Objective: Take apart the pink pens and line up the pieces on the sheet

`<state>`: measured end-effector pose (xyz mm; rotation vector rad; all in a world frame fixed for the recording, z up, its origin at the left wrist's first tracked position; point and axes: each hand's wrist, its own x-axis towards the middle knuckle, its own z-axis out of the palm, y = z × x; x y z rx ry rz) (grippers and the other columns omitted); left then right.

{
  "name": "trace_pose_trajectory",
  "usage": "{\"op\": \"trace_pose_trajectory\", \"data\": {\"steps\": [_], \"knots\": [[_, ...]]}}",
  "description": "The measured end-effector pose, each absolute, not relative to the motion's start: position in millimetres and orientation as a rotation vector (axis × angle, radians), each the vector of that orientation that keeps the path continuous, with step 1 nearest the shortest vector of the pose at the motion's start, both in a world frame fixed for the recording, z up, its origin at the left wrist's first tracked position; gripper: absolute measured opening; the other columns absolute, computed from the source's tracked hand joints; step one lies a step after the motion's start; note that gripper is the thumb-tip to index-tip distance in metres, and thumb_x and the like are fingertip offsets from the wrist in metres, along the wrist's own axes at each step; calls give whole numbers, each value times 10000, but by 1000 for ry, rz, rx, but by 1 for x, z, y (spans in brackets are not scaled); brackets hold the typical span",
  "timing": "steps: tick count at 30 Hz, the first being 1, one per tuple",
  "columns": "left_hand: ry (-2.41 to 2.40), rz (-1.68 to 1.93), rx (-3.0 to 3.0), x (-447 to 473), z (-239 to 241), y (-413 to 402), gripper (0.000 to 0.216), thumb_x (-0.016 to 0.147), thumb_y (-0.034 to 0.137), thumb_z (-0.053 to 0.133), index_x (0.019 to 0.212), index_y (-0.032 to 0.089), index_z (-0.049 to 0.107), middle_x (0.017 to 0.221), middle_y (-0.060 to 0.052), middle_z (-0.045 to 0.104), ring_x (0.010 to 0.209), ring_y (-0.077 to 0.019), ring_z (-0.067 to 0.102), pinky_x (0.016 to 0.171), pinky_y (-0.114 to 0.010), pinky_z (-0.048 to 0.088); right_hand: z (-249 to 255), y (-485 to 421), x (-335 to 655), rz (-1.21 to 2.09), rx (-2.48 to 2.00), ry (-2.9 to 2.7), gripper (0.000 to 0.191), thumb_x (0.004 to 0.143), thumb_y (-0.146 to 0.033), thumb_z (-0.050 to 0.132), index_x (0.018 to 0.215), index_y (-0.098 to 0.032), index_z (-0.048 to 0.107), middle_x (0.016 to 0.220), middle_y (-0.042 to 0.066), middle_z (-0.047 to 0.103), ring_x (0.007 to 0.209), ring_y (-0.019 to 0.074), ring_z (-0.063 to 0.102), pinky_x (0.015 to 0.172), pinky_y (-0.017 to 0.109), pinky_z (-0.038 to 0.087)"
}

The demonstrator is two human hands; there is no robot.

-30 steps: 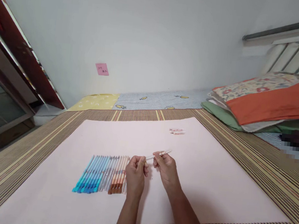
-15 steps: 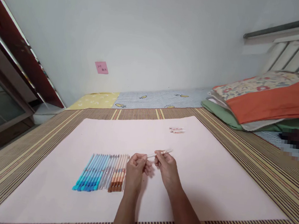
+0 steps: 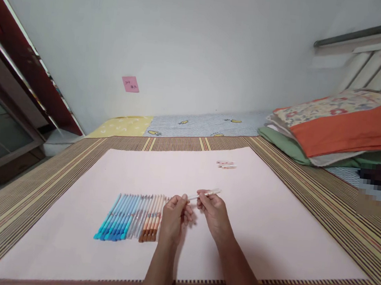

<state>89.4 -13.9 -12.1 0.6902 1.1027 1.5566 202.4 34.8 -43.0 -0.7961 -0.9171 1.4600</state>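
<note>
A slim pale pen (image 3: 213,192) is held above the pink sheet (image 3: 268,241), slanting up to the right. My right hand (image 3: 213,209) pinches it near its middle. At the pen's lower left end, my left hand (image 3: 175,213) closes thumb and finger on it. Just left of my left hand lies a row of pens side by side: several blue pens (image 3: 118,216), several clear-grey pens (image 3: 139,218) and several peach pens with brown ends (image 3: 150,222). My left hand and wrist hide the right end of this row. A few small pale pens (image 3: 226,165) lie apart near the far right.
Beneath the sheet is a striped mat (image 3: 294,194). Folded bedding with an orange border (image 3: 351,132) is piled at the right. Behind stands a white wall (image 3: 203,48) with a pink note (image 3: 130,84). A patterned cloth (image 3: 192,125) runs along the wall.
Both hands stay nearly in place, still on the pale pen. The view has shifted very slightly. The pens on the sheet lie as before.
</note>
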Motion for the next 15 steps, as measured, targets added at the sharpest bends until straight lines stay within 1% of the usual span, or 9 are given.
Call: {"op": "trace_pose_trajectory", "data": {"steps": [2, 4, 6, 8, 9, 10, 12, 14, 15], "knots": [[1134, 1536, 662, 89, -12, -14, 521, 706, 637, 760, 714, 142, 598, 505, 0, 617, 368, -76, 510, 361, -173, 253, -44, 35, 203, 1465, -782, -925, 406, 705, -530, 831, 893, -182, 737, 668, 2, 641, 635, 142, 550, 607, 295, 392], [1112, 1547, 628, 89, -11, -14, 549, 683, 656, 770, 782, 138, 620, 548, -11, 647, 406, -91, 551, 379, -176, 302, -45, 35, 203, 1463, -779, -916, 397, 705, -518, 834, 900, -186, 735, 679, 4, 649, 641, 144, 553, 615, 299, 398], [1054, 1577, 625, 89, -8, -14, 547, 625, 567, 856, 896, 145, 637, 637, -15, 696, 492, -105, 608, 451, -185, 406, -45, 35, 204, 1457, -786, -900, 386, 703, -506, 838, 897, -190, 731, 672, 0, 644, 640, 145, 552, 618, 302, 403], [1022, 1601, 643, 89, -7, -14, 544, 570, 450, 920, 928, 152, 641, 680, -12, 714, 542, -103, 625, 512, -192, 458, -45, 34, 204, 1453, -797, -888, 386, 700, -498, 842, 905, -192, 726, 657, -7, 634, 632, 145, 548, 617, 303, 408], [1025, 1604, 651, 89, -8, -14, 511, 566, 428, 925, 885, 151, 637, 666, -8, 708, 532, -97, 615, 505, -187, 449, -44, 34, 204, 1455, -799, -888, 391, 698, -495, 844, 915, -193, 725, 653, -9, 630, 630, 145, 548, 615, 304, 410], [1040, 1604, 651, 89, -8, -14, 473, 582, 441, 913, 818, 151, 623, 633, -2, 690, 499, -88, 593, 472, -178, 417, -43, 34, 204, 1459, -796, -891, 398, 694, -491, 847, 925, -192, 724, 658, -9, 632, 632, 146, 552, 616, 304, 415], [1095, 1583, 623, 89, -9, -14, 473, 645, 538, 849, 711, 151, 585, 549, 8, 637, 417, -74, 533, 394, -170, 317, -41, 33, 203, 1468, -783, -896, 407, 683, -478, 857, 940, -192, 724, 697, 0, 650, 652, 148, 569, 630, 305, 431], [1142, 1547, 578, 89, -10, -14, 527, 684, 631, 776, 689, 140, 586, 494, 3, 602, 371, -74, 501, 360, -173, 250, -39, 32, 203, 1467, -775, -895, 406, 669, -464, 866, 936, -192, 726, 734, 8, 667, 671, 148, 582, 642, 304, 444], [1144, 1541, 560, 89, -9, -15, 544, 689, 650, 760, 713, 130, 602, 494, -5, 606, 371, -78, 506, 359, -173, 247, -39, 32, 203, 1463, -777, -889, 405, 665, -459, 869, 934, -191, 726, 743, 10, 671, 674, 147, 583, 645, 302, 448]]}}
